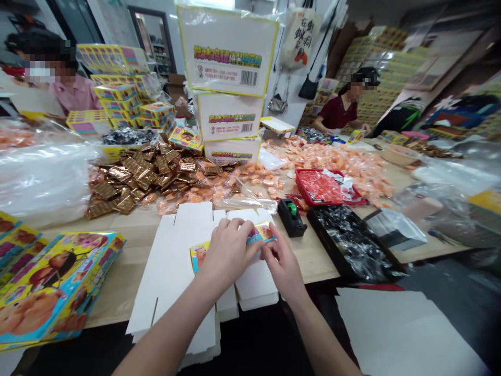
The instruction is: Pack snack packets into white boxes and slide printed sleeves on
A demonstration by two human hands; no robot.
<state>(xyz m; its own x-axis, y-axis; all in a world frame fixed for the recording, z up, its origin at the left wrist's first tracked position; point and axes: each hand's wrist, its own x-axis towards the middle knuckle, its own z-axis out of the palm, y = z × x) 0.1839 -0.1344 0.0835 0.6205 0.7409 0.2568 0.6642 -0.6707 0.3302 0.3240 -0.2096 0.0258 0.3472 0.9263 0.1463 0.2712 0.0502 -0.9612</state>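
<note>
A small colourful printed box (200,254) lies across both hands, above white flat cardboard blanks (168,271) stacked at the table's front edge. My left hand (230,248) is wrapped over the box from above, fingers bent and covering its middle. At the box's right end, my right hand (282,258) pinches the printed edge between thumb and fingers. Just beyond my right hand stands a black tape dispenser (291,218) with a green roll.
Brown-gold packets (136,175) and orange wrapped pieces (332,159) are heaped behind. A red basket (326,187) and black tray (352,243) sit right; printed boxes (50,287) left; white cartons (229,57) rise centrally. Two people work across the table.
</note>
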